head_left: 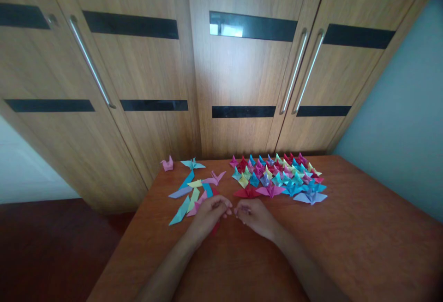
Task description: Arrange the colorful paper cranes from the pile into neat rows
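Observation:
My left hand (210,212) is closed, its fingers curled and the thumb drawn in, just above the wooden table (360,246). Facing it across a small gap, my right hand (256,216) also has bent, closed fingers. Whatever either hand may hold is too small or hidden to make out. Part of a red folded paper (215,228) shows beneath my left wrist. Left of that hand lie several flat folded papers, among them a turquoise one (180,211), a lilac one (180,192) and a yellow one (193,200). Beyond them rests a pink paper crane (215,178).
Many coloured paper cranes stand in rows at the back right, with a magenta crane (271,190) and a lilac crane (310,196) in front. A pink crane (168,164) and a light blue crane (193,165) sit back left. A wooden wardrobe (238,71) rises behind the table.

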Tool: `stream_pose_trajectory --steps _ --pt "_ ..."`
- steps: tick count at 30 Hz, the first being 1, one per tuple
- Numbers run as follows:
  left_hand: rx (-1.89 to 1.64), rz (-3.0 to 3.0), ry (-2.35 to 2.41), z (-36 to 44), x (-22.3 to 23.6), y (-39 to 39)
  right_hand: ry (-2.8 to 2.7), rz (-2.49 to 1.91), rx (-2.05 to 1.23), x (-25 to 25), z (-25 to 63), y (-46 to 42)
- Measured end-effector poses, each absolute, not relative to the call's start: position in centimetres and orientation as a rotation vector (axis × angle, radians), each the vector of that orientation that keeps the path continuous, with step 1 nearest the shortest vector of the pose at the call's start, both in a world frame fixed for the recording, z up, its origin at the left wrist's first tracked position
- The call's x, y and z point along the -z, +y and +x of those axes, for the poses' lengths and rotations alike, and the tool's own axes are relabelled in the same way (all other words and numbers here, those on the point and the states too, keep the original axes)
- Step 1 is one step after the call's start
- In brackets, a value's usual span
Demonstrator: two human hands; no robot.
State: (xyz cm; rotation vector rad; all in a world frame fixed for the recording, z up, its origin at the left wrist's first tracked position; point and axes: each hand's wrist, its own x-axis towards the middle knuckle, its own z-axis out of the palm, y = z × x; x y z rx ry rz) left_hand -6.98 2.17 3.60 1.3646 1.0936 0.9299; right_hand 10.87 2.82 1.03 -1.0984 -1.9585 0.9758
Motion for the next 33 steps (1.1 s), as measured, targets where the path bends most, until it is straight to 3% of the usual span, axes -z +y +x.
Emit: stream_pose_trajectory --steps 5,12,20,26,33 --pt "-0.992 1.473 1.178 -8.3 -3.5 3.0 -1.926 -1.118 -0.913 0.7 9.0 3.5" --pt "-1.169 1.745 1.555 -12.6 -4.8 5.4 -1.680 -1.029 -1.187 1.3 9.8 3.9" --pt "-0.755 2.369 1.681 -11.8 -5.3 8.3 -1.676 -1.001 -1.271 1.2 9.8 4.1" --pt "-0.475 2.476 1.895 -11.3 -3.8 10.1 -1.661 -1.008 -1.334 0.8 9.9 4.3" --pt "-0.473 2.443 1.983 -12.1 -3.6 10.1 -1.670 -1.026 -1.330 0.9 9.8 4.3"
